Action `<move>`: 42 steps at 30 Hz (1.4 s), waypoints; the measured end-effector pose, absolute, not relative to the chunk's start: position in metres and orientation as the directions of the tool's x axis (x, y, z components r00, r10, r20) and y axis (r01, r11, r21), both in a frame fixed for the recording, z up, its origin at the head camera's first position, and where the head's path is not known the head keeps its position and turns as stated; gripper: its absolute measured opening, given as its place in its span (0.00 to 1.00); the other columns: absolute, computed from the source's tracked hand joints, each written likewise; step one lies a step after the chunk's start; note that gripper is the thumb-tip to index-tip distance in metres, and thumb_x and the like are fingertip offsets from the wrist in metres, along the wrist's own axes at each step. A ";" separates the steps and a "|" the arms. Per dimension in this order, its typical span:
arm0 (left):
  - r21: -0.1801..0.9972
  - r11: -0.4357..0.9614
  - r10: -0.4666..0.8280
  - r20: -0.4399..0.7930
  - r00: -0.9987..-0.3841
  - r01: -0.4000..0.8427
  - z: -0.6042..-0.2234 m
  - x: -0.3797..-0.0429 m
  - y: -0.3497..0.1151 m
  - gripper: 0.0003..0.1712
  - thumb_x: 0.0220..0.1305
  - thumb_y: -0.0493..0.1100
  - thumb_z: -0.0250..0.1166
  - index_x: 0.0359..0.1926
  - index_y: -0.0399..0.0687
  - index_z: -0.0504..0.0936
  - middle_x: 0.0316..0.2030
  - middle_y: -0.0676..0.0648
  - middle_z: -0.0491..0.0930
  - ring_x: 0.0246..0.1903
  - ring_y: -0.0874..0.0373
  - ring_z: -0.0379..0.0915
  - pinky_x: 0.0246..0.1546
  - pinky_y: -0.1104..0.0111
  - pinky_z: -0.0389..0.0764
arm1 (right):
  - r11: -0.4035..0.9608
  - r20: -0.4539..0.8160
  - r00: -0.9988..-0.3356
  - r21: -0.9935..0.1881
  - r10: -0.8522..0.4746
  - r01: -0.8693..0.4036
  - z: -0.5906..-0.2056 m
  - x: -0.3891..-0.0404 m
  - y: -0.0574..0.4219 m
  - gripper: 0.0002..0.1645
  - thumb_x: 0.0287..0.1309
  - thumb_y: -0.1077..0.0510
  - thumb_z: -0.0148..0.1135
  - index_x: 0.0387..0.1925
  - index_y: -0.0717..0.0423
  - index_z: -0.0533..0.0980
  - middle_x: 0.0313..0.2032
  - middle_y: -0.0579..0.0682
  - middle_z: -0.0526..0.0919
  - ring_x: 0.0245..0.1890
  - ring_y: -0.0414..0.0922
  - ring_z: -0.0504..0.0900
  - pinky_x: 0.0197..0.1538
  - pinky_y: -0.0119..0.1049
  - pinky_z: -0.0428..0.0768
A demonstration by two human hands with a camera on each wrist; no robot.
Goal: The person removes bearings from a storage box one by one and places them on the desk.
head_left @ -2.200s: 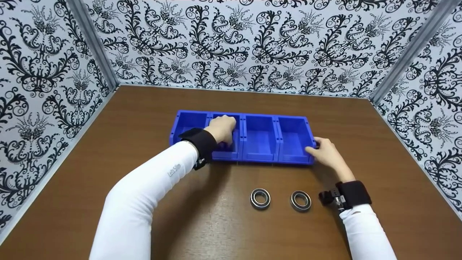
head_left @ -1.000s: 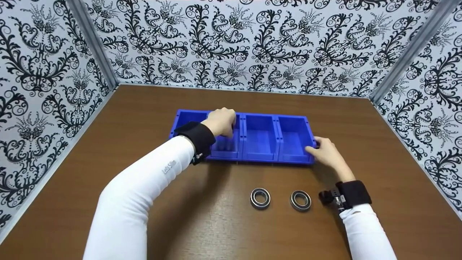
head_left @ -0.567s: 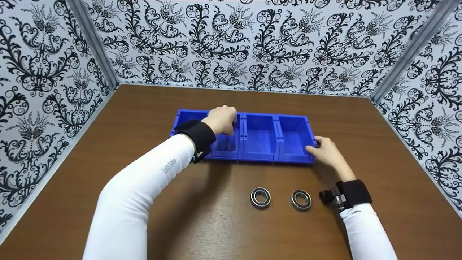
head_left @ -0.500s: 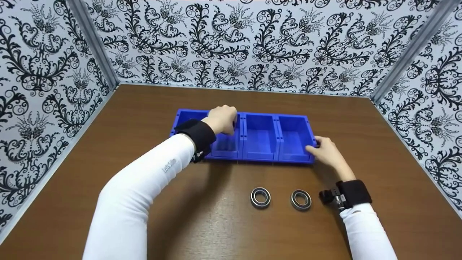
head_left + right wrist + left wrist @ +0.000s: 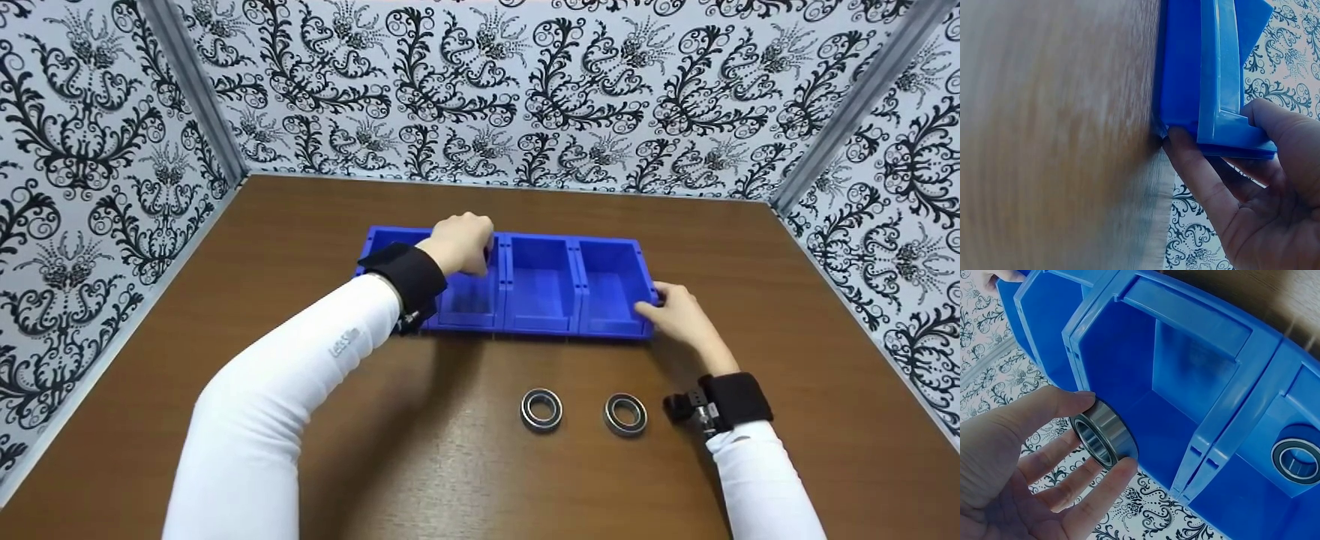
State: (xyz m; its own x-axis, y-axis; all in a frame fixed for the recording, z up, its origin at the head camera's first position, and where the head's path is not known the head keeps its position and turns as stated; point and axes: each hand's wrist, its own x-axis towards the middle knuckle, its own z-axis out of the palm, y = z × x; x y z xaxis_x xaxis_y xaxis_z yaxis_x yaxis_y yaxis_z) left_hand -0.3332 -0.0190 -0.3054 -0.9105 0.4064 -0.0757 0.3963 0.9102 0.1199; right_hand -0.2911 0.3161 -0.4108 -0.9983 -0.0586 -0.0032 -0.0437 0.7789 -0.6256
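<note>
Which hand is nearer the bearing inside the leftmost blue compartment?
Left. The left hand hovers over the compartment next to that bearing; the right hand grips the right end of the bin.

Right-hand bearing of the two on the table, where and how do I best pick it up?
Probably take this bearing round its outside, coming from above and pinching across opposite sides: it lies flat on the table, a low ring with nothing touching its outer edge.
</note>
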 end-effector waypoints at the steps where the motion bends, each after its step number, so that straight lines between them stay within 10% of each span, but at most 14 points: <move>1: 0.120 0.910 0.408 -0.075 -0.910 0.398 -0.305 -0.333 -0.019 0.16 0.41 0.39 0.67 0.37 0.49 0.82 0.42 0.46 0.82 0.43 0.47 0.78 0.41 0.54 0.81 | 0.777 -0.007 -0.998 -0.628 -0.061 -0.043 -0.411 -0.291 0.316 0.28 0.58 0.56 0.54 0.57 0.67 0.68 0.44 0.68 0.80 0.34 0.45 0.82 0.32 0.27 0.77; 42: 0.200 0.871 0.464 -0.034 -0.885 0.449 -0.286 -0.302 -0.031 0.20 0.40 0.42 0.69 0.41 0.48 0.82 0.42 0.45 0.82 0.43 0.46 0.78 0.41 0.53 0.81 | 0.773 -0.001 -0.999 -0.633 -0.052 -0.040 -0.411 -0.291 0.315 0.27 0.56 0.57 0.54 0.56 0.66 0.69 0.43 0.67 0.81 0.33 0.45 0.82 0.30 0.26 0.78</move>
State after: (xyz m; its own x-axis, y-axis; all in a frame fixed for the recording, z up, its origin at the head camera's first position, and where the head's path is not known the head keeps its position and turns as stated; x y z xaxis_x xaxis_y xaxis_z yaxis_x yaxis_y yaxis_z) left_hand -0.3017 -0.0312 -0.2856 -0.8849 0.4645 -0.0341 0.4493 0.8706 0.2003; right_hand -0.2911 0.3154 -0.4115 -0.9986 -0.0522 -0.0006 -0.0400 0.7732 -0.6329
